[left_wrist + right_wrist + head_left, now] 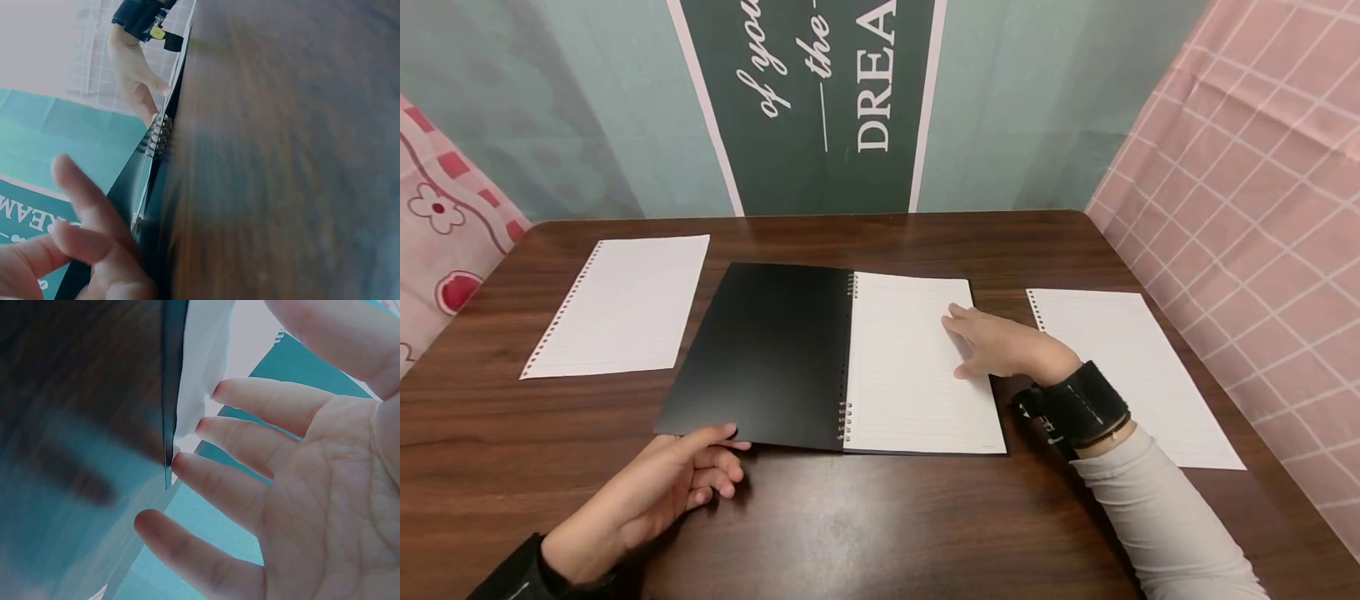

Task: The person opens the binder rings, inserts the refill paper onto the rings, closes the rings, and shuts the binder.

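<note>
A spiral-bound notebook lies spread on the table, its black cover (pixel 767 358) to the left and a white lined page (pixel 902 367) to the right of the metal coil (pixel 847 417). My right hand (pixel 996 342) rests its fingertips on the right part of that page, with fingers spread and fairly straight. In the right wrist view the fingertips (pixel 215 390) touch the white paper near its edge. At the cover's lower left corner is my left hand (pixel 688 471), thumb over the edge and the other fingers loosely bent. No firm grip on the cover shows.
One loose lined sheet (pixel 625 304) with torn holes lies left of the notebook. Another loose sheet (pixel 1127 367) lies to the right, partly under the right forearm. A brown wooden table (pixel 850 525) carries everything, with a printed curtain (pixel 1015 108) behind.
</note>
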Demonstrator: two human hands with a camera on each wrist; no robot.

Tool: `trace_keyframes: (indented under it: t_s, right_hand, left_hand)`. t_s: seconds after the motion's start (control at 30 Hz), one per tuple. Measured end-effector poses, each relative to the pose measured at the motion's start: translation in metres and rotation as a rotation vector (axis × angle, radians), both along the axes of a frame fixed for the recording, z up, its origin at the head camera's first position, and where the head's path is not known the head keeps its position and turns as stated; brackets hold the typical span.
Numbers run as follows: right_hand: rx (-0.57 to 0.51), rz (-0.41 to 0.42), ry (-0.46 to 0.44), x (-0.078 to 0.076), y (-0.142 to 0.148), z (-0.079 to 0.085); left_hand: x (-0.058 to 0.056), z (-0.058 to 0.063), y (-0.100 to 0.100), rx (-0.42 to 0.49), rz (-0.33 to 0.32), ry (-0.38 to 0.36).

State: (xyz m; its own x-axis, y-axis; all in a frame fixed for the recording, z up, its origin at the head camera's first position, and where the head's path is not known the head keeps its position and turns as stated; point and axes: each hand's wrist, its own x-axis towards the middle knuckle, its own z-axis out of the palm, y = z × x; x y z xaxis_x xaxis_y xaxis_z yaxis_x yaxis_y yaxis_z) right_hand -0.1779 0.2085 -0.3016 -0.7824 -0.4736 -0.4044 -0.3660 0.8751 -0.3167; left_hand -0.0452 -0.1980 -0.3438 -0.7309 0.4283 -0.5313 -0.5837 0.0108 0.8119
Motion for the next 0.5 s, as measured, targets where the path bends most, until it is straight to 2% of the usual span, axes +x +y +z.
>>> trace_keyframes:
  t_s: [0.27, 0.5]
  right_hand:
    - [-0.011, -0.005, 0.006, 0.0, -0.002, 0.001]
    - [-0.01, -0.007, 0.001, 0.0, -0.003, 0.002]
  left_hand:
    - [-0.004, -0.009, -0.019, 0.191, -0.094, -0.083]
    - [-0.003, -0.01, -0.047, 0.287, -0.163, -0.124]
